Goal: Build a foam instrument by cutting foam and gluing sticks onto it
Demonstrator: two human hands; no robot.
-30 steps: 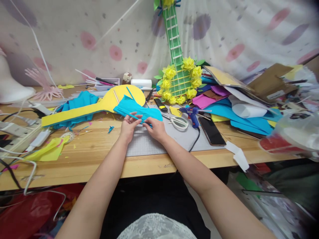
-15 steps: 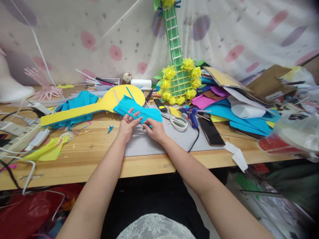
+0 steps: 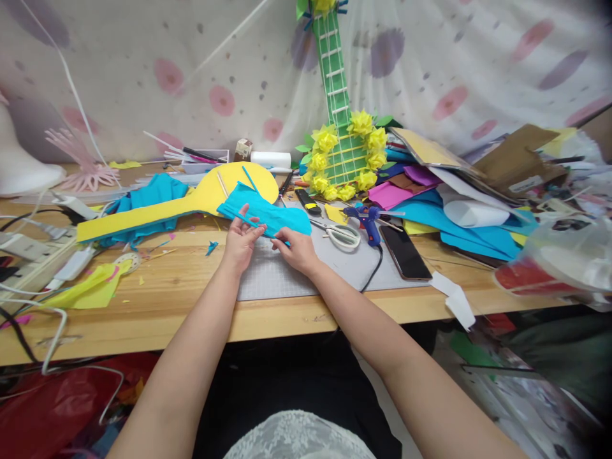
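A piece of blue crepe paper (image 3: 282, 218) lies on the grey cutting mat (image 3: 272, 280), just beyond my hands. My left hand (image 3: 241, 242) is closed on a thin blue stick (image 3: 248, 221), thumb against fingers. To its right, my right hand (image 3: 296, 250) is pinched at the near edge of the crepe paper; what its fingertips hold is too small to make out. Behind the paper lies a yellow guitar-shaped cutout (image 3: 203, 191), with a blue strip (image 3: 249, 178) and a pale stick (image 3: 222, 185) on its round body.
Scissors (image 3: 344, 236), a blue glue gun (image 3: 368, 224) and a black phone (image 3: 405, 252) sit right of my hands. A green paper guitar (image 3: 335, 89) with yellow flowers stands at the back. Coloured sheets (image 3: 468, 236) pile up rightward; a power strip (image 3: 29, 255) with cables lies left.
My left hand has shifted slightly left and toward me, widening the gap between the hands. My right hand has hardly moved, and the crepe paper lies where it was.
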